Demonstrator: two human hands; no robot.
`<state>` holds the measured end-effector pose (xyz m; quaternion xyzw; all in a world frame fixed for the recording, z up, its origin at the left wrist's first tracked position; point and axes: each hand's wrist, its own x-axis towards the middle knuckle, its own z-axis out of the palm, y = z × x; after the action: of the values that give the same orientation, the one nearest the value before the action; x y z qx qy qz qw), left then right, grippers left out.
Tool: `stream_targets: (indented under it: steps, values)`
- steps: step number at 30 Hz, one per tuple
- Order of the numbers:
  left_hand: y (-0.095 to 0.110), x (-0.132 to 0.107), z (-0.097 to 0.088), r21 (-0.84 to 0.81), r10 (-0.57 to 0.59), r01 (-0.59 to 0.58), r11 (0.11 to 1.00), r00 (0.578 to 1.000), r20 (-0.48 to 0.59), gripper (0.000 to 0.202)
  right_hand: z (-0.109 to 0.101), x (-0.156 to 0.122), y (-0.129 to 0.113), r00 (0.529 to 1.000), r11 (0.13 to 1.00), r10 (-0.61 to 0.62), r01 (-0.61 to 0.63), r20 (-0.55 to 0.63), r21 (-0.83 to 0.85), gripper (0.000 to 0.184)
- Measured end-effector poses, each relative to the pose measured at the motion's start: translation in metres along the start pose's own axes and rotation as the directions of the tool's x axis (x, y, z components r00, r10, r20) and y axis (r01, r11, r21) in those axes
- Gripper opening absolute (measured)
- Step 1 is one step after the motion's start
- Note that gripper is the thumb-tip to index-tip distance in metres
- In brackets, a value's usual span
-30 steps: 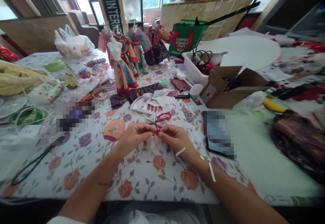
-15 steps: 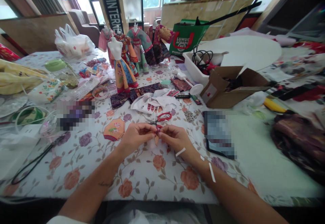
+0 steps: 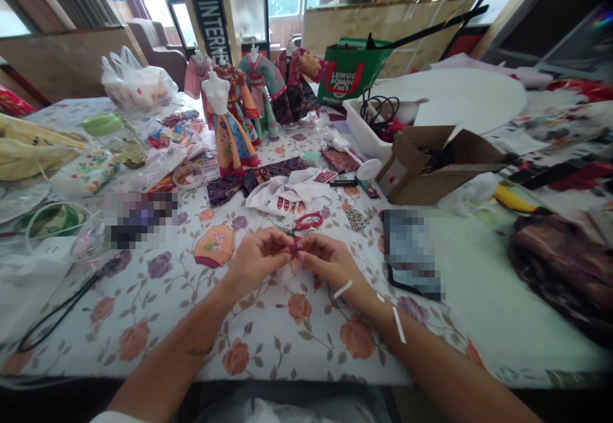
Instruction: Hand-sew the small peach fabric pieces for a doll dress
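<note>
View: head camera, looking forward and down at two bare forearms reaching over a flower-print cloth on a counter (image 3: 268,340).

Left hand (image 3: 258,262): at centre, left of the scrap, its fingers (image 3: 281,244) closed in a pinch on the scrap's left side.

Right hand (image 3: 329,262): just right of the scrap, its fingers (image 3: 311,244) closed in a pinch on the right side; pale paper strips (image 3: 398,324) cling to the forearm.

Held thing: a small orange scrap (image 3: 294,264), gripped by both hands at once, with neither clearly nearer. A touch of red shows at its top; its material is too small to tell.

Long axis: upright in view, running from the fingertips toward the person, its narrow tip pointing down at the cloth.

Nearby: red-handled scissors (image 3: 309,221) lie just beyond the hands, blades toward the fingers. A six-sided fabric patch (image 3: 214,245) lies left of the left hand.

Farther off: a white cloth with red motifs (image 3: 287,194), a doll dress on a stand (image 3: 232,145), and a cardboard box (image 3: 407,170).
</note>
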<state>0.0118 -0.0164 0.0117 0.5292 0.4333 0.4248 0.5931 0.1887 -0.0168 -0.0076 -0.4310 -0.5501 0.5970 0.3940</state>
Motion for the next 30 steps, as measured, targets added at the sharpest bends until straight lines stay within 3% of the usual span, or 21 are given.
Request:
stream_targets:
  steps: [6, 13, 22, 30]
  values:
    - [0.0003, -0.0012, 0.0039, -0.012, 0.031, -0.031, 0.999, 1.0, 0.001, 0.024, 0.0013, -0.0017, -0.0024, 1.0, 1.0, -0.006, 0.005, -0.012, -0.018, 0.023]
    - [-0.0019, -0.0012, 0.0052, -0.037, 0.03, -0.029, 0.999, 0.999, 0.038, 0.026, -0.0014, -0.0019, -0.004, 0.987, 0.976, -0.16, 0.154, -0.023, -0.154, 0.025]
    - [0.005, -0.0014, 0.0042, -0.06, 0.006, -0.008, 0.998, 0.999, -0.033, 0.034, 0.0009, -0.0025, -0.0064, 0.999, 0.996, -0.004, 0.001, -0.039, -0.093, 0.035]
    - [-0.0034, -0.0009, 0.0049, -0.054, 0.043, -0.04, 0.998, 0.998, 0.046, 0.03, 0.002, -0.0016, -0.0016, 0.998, 0.999, -0.038, 0.04, 0.052, -0.037, 0.025]
